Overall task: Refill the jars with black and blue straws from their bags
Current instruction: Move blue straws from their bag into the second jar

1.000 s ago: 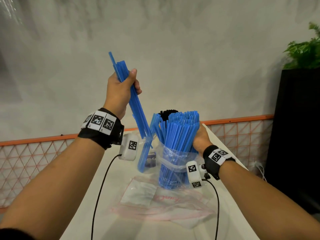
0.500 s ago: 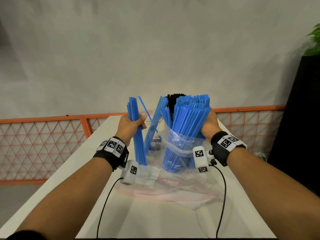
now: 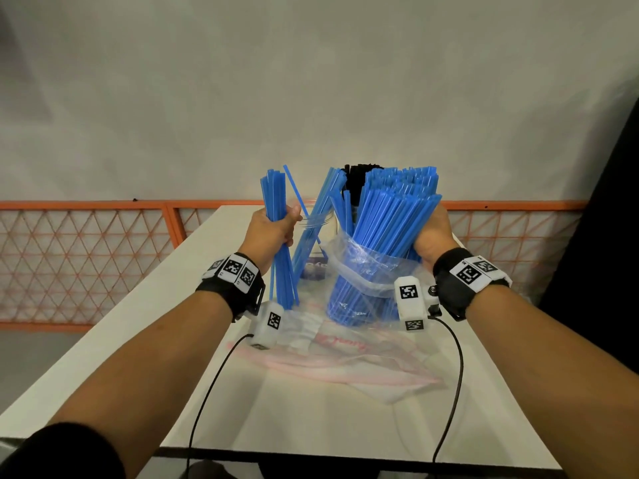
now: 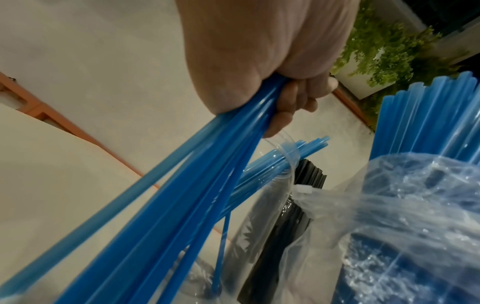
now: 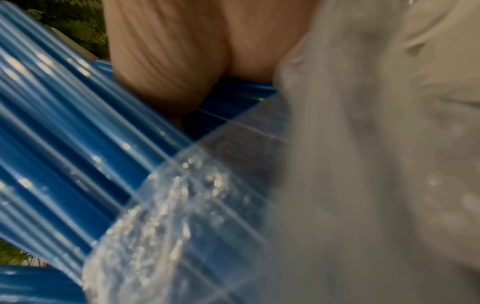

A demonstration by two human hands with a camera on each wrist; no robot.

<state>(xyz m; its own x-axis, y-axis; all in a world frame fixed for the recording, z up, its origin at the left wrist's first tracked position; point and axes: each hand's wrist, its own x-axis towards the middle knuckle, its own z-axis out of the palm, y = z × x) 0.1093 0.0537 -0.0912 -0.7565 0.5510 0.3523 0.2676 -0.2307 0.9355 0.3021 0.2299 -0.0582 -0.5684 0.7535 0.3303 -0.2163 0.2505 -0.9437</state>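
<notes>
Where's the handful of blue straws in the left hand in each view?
Head: handful of blue straws left of centre, upright in the left hand.
Left wrist: diagonal from bottom left up into the fist.
Right wrist: not in view.
Shared landmark: bagged blue straws.

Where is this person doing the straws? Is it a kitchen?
Probably not a kitchen. It looks like a plain work or demo spot: a bare white table, a grey wall, an orange mesh fence behind, and a potted plant nearby.
</notes>
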